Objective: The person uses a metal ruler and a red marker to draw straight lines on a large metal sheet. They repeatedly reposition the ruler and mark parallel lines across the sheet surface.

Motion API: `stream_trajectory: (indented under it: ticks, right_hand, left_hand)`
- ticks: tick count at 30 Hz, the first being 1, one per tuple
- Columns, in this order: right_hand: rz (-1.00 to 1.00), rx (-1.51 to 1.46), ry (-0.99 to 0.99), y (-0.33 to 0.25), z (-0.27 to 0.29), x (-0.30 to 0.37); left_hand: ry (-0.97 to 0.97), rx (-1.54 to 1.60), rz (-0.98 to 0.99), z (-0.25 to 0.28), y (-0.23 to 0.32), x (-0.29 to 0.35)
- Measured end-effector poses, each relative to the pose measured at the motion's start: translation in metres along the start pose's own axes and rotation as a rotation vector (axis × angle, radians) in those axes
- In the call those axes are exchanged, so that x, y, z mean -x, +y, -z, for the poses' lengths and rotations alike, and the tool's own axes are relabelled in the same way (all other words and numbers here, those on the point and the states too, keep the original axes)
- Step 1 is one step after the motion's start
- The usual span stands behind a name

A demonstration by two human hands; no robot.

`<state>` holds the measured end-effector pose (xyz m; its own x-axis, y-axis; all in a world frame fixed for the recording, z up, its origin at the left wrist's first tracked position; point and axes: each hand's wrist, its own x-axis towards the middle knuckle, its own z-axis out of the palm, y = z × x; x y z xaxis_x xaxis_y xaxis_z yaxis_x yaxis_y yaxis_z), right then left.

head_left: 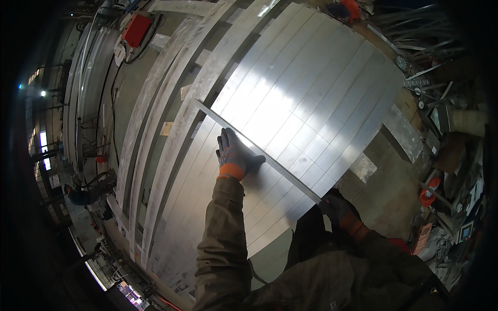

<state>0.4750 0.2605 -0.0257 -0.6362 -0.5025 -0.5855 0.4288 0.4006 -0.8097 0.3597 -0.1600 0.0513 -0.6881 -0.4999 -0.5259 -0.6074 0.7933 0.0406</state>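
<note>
A long, thin metal bar [259, 149] lies slantwise across a wide panel of shiny metal planks [306, 98] laid side by side. My left hand [233, 156], in a dark grey glove with an orange cuff, rests beside the bar's near-left edge. Its fingers are stretched out toward the bar's far end, with the thumb spread to the right. At the bar's near right end, by the panel's edge, my right hand [337, 208] is closed around the bar in a matching glove. Part of that grip is in shadow.
Long metal beams [176, 150] run along the panel's left side. A red box [137, 29] with cables stands at the far left. On the right are a loose metal plate [403, 136], an orange object [429, 191] and cluttered scrap. A person [80, 196] is at the far left.
</note>
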Motion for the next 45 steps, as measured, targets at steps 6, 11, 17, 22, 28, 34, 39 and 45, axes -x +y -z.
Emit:
stream_trajectory:
  ticks: [6,11,17,22,28,34,39,45]
  right_hand:
    - [0.019,-0.021,-0.013,-0.002,0.001,0.002]
    - [0.042,-0.040,-0.004,-0.016,0.002,0.004]
    - [-0.020,0.008,-0.023,-0.030,0.007,0.005]
    - [-0.051,-0.058,-0.036,-0.029,0.007,0.005]
    - [-0.037,-0.053,-0.030,-0.021,0.004,0.004]
    - [-0.026,-0.027,-0.030,-0.016,0.005,0.004]
    - [-0.003,-0.127,-0.038,-0.009,0.004,0.005]
    - [0.036,0.187,-0.006,-0.032,0.023,0.013]
  left_hand:
    - [0.014,-0.011,-0.016,-0.001,-0.004,-0.001]
    - [-0.003,-0.040,0.011,-0.004,-0.003,-0.004]
    - [0.018,-0.019,-0.009,-0.006,-0.005,-0.003]
    - [0.029,-0.011,-0.017,-0.008,-0.006,-0.005]
    - [0.032,-0.013,-0.044,-0.009,-0.011,-0.004]
    - [0.004,-0.046,-0.023,-0.004,-0.007,-0.004]
    - [0.024,-0.035,-0.032,0.003,-0.004,0.000]
    - [-0.004,-0.051,-0.023,0.009,0.003,-0.001]
